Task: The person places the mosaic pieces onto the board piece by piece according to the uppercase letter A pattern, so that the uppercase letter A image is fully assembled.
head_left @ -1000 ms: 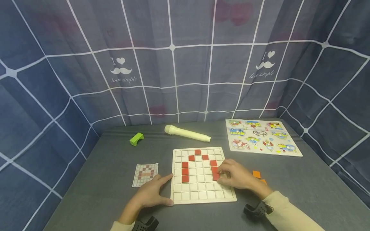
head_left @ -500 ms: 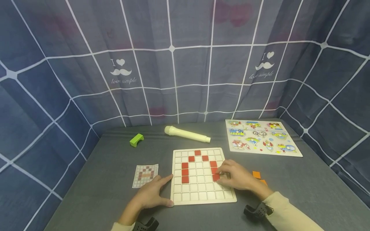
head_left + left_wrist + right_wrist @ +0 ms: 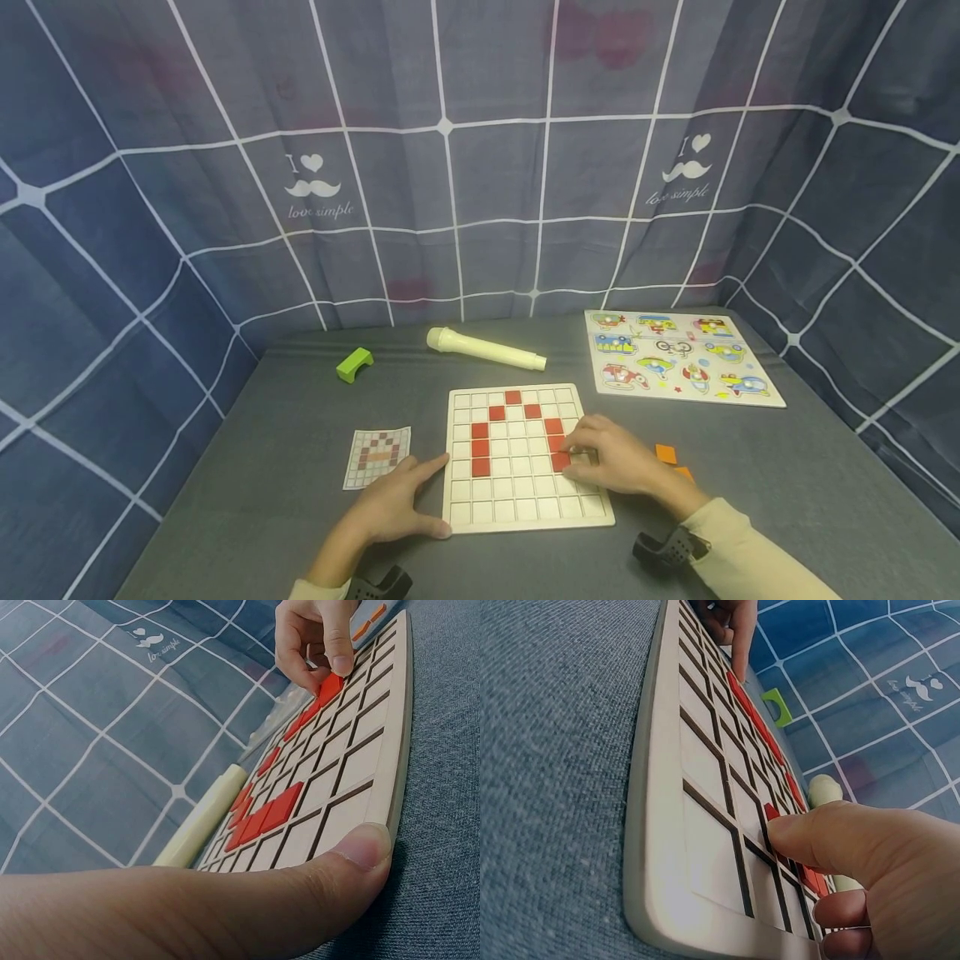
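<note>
My right hand (image 3: 615,454) pinches a red square tile (image 3: 330,688) on the right side of a pale wooden grid board (image 3: 525,508); its thumb and fingertips are right at the tile. Other red tiles lie in the grid as a pointed arch, its left leg of red tiles (image 3: 480,448) fully visible. At the board's left edge, my left hand (image 3: 390,500) touches the side with the index finger and the near corner with the thumb (image 3: 364,846), fingers spread. Part of the pattern card (image 3: 360,471), a small printed grid, is behind the left hand.
Orange tiles (image 3: 665,453) lie right of the board, partly hidden by the right wrist. Behind are a cream toy microphone (image 3: 491,348), a green arched block (image 3: 354,364) and a vehicle puzzle board (image 3: 662,387). A checked curtain (image 3: 495,167) encloses the table's back and sides.
</note>
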The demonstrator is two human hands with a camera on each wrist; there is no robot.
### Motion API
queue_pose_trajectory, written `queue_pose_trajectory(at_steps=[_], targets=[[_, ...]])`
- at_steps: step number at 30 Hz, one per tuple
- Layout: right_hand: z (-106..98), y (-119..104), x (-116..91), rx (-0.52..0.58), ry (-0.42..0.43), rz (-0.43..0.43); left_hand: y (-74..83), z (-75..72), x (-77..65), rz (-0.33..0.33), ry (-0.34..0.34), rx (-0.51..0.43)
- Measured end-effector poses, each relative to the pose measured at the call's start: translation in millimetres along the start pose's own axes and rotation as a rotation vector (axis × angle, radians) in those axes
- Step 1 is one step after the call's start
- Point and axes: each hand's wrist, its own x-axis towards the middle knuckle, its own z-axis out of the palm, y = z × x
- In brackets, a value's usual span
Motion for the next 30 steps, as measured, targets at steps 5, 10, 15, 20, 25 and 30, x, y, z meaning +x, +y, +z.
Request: queue_pose_trajectory(at_steps=[5,10,15,20,25,30], targets=[[0.1,0.0,0.1,-0.003,0.001,-0.008,-0.4,0.1,-0.1,-0.001,0.000,-0.001],[1.5,0.8,-0.5,-0.009,0.022,-0.031,-0.2,0.1,-0.2,-0.002,-0.002,-0.002],[2.8,1.7,-0.6,-0.001,0.025,-0.047,0.0,0.5,-0.1,-0.001,-0.001,-0.001],[3.3,1.7,-0.8,0.001,0.012,-0.037,-0.1,0.5,-0.5,0.003,0.000,-0.001],[1.9,-0.4,-0.8,-0.001,0.002,-0.025,-0.3,0.3,-0.5,0.001,-0.001,0.001],[0.0,-2.1,0.1,-0.011,-0.009,-0.019,-0.8,0.4,-0.4,0.003,-0.001,0.010]])
